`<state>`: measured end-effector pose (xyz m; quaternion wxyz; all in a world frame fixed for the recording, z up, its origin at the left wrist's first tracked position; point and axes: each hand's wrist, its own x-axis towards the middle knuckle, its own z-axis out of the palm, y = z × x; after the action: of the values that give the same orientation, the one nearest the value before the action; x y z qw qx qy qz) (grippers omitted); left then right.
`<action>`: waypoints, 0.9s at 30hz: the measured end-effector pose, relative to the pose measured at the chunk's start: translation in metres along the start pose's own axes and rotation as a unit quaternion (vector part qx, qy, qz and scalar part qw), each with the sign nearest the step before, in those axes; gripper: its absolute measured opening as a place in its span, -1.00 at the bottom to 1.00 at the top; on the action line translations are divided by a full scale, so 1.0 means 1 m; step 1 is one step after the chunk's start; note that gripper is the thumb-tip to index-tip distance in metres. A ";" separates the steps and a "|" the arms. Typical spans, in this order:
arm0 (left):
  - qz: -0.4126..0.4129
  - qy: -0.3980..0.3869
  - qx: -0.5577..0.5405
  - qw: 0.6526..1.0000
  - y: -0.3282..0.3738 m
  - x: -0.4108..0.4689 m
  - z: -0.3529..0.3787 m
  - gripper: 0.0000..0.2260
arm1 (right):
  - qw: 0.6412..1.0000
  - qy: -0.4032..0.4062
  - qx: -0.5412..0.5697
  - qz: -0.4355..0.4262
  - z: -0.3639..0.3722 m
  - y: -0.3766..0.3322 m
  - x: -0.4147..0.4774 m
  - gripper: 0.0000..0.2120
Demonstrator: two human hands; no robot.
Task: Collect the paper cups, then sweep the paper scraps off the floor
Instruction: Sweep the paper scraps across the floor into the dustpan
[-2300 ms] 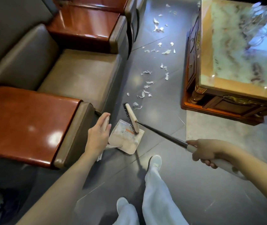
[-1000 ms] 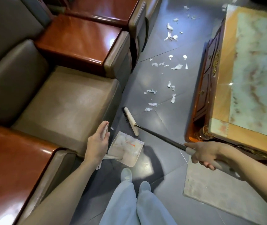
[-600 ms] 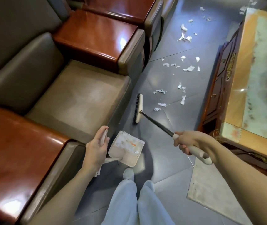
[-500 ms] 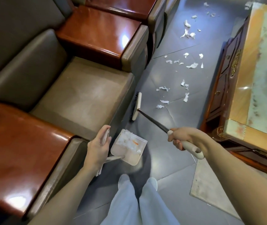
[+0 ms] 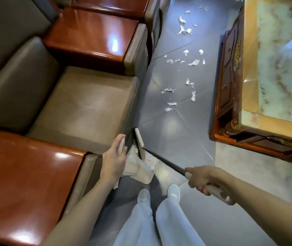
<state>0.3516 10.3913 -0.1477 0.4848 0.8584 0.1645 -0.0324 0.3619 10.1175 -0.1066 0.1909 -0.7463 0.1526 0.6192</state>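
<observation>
My left hand [image 5: 113, 158] grips the upright handle of a white dustpan [image 5: 140, 168] that sits on the grey floor beside the sofa; scraps lie inside the pan. My right hand [image 5: 199, 178] holds the pale grip of a long black broom handle [image 5: 163, 160]. The broom head [image 5: 139, 143] rests at the pan's far lip. Several white paper scraps [image 5: 171, 104] are strewn along the floor ahead, between sofa and table, with a further cluster [image 5: 183, 31] at the top. No paper cups are in view.
A grey-brown sofa seat [image 5: 85, 105] with glossy red-brown armrests [image 5: 92, 34] lines the left. A carved wooden table with a marble top [image 5: 281, 68] stands at the right, on a pale rug [image 5: 257, 171]. My feet in white shoes [image 5: 173, 190] stand just behind the dustpan.
The broom head has been drawn back from the floor near the closest scraps to the dustpan's lip. My right hand moved back and right. The dustpan hand stayed put.
</observation>
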 end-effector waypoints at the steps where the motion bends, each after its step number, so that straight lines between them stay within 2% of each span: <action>1: 0.006 -0.006 0.000 1.000 0.000 0.000 0.000 -0.68 | 1.000 -0.012 0.015 0.010 0.000 0.003 -0.006 -0.58; 6: 0.041 -0.043 0.014 0.998 -0.001 0.003 -0.001 -0.67 | 0.999 -0.006 0.039 0.014 -0.013 0.017 -0.028 -0.59; 10: 0.074 -0.035 0.028 0.996 0.009 0.013 0.001 -0.66 | 0.995 0.027 0.093 0.010 -0.027 0.023 -0.039 -0.59; 19: 0.065 -0.058 0.000 0.996 0.055 0.069 0.030 -0.68 | 0.978 0.093 0.183 -0.027 -0.114 0.034 -0.033 -0.43; 22: 0.063 -0.050 -0.001 0.997 0.072 0.098 0.052 -0.69 | 0.977 0.125 0.172 -0.031 -0.156 0.030 -0.021 -0.43; 27: 0.056 -0.030 0.010 0.998 0.109 0.160 0.099 -0.66 | 0.978 0.195 0.071 -0.025 -0.244 0.016 0.013 -0.43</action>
<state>0.5475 10.2960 -0.1448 0.4823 0.8695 0.1014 -0.0330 0.5686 9.9875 -0.0822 0.2257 -0.8409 0.2119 0.4439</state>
